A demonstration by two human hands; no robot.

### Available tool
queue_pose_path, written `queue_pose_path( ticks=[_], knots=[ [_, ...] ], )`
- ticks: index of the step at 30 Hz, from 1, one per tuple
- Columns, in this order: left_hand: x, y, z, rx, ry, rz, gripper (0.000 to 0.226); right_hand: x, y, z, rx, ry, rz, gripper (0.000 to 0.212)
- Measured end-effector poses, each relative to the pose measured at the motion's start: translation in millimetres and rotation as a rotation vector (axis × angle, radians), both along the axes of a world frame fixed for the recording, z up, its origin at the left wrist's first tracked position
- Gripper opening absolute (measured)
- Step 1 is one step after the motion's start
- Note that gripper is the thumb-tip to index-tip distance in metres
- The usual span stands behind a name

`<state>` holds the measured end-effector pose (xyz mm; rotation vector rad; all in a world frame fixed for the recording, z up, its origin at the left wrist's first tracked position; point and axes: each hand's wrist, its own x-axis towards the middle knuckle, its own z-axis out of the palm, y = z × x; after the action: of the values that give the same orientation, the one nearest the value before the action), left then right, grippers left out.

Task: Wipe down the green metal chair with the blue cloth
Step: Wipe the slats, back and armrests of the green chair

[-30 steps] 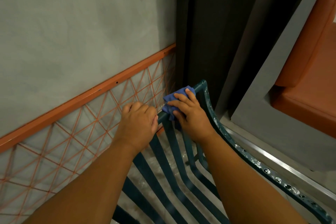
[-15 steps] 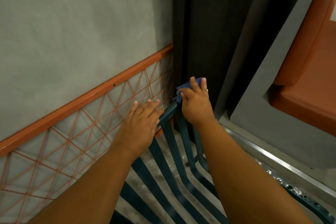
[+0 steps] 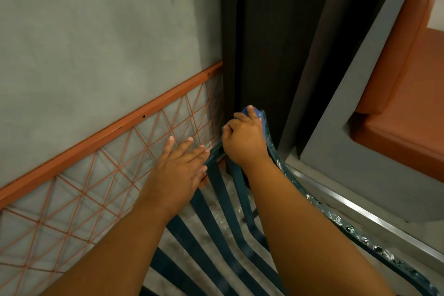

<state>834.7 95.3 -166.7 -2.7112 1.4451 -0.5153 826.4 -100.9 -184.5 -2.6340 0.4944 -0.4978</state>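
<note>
Light: dim, even indoor | Shadows: soft, deep in dark recess (image 3: 276,55) | Glare: none | Blur: slight motion softness | Edges: wide-angle bending

A plain grey wall (image 3: 96,43) fills the upper left of the frame, with an orange rail (image 3: 115,130) running diagonally across it above an orange wire lattice (image 3: 72,199). A dark panel (image 3: 276,43) stands at top centre. At the right, a grey bench frame (image 3: 341,108) holds orange cushions (image 3: 408,115). Dim, even light.
</note>
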Motion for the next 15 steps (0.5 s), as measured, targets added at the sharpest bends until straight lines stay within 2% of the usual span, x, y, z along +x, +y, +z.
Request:
queue_pose_path(
  ticks=[2,3,5,7,10,12,15],
  knots=[
    [0,0,0,0.005,0.007,0.001,0.049,-11,-3,-3,0.004,-0.16,0.081,0.035],
    [0,0,1,0.008,0.013,0.005,0.049,-15,-7,-1,0.004,-0.182,0.123,0.034],
    [0,1,1,0.013,0.02,0.01,0.049,-8,-23,1,-0.024,-0.128,0.149,0.043],
    [0,1,1,0.012,0.016,0.01,0.049,6,-35,4,-0.037,0.006,0.092,0.049],
    [0,1,0,0.001,0.016,0.002,0.048,14,-26,10,-0.117,0.14,-0.014,0.041],
    [0,1,-1,-0.002,0.013,-0.002,0.047,8,-16,6,-0.13,0.052,0.04,0.04],
    [0,1,0,-0.002,0.012,0.0,0.047,-7,-23,5,-0.036,-0.068,0.181,0.04]
  ],
)
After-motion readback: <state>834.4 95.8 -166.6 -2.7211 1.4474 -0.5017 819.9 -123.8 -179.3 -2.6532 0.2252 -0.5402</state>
